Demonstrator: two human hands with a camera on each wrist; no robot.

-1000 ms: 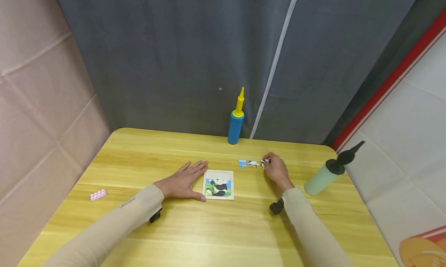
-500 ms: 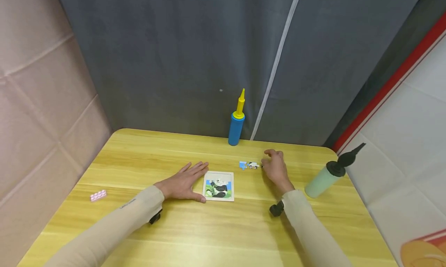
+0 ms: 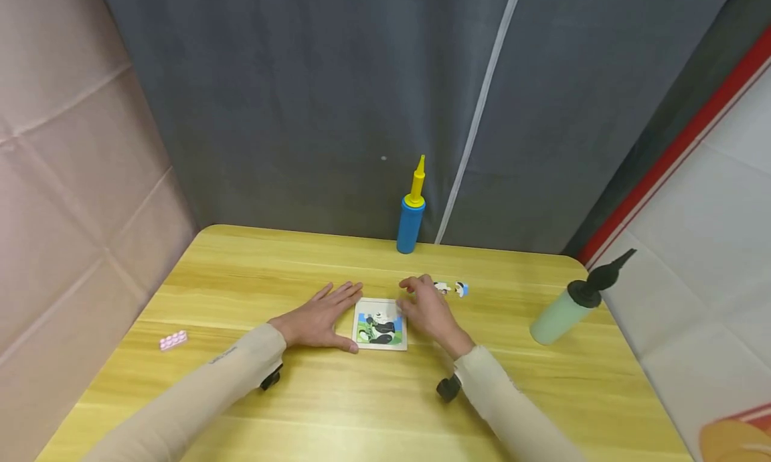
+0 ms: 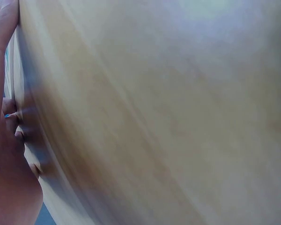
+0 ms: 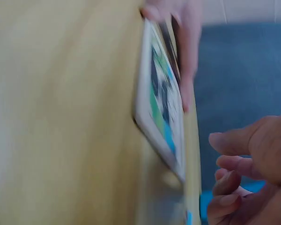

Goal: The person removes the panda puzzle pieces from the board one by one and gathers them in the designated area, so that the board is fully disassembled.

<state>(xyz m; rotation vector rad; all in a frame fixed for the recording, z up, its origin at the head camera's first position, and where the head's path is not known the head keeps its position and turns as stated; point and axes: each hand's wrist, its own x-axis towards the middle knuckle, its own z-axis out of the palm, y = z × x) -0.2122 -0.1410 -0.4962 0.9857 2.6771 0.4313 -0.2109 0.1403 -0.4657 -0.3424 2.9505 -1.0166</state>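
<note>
A square wooden panda puzzle in a pale frame lies flat on the table, its upper strip showing pale wood. My left hand rests beside its left edge with fingers spread, the thumb at the lower left corner. Over the upper right of the frame hovers my right hand. In the right wrist view its thumb and loosely bent fingers have nothing visible between them. Right of this hand lie a black-and-white puzzle piece and a piece with blue. A light-blue piece is hidden from the head view.
A blue pump with a yellow nozzle stands at the table's back edge. On the right stands a pale green pump with a black top. A pink toy brick lies at the left. A dark grey curtain hangs behind.
My right hand has let go of the rightmost puzzle piece and moved left to the frame's upper right corner. That piece now lies uncovered. My left hand has stayed in place.
</note>
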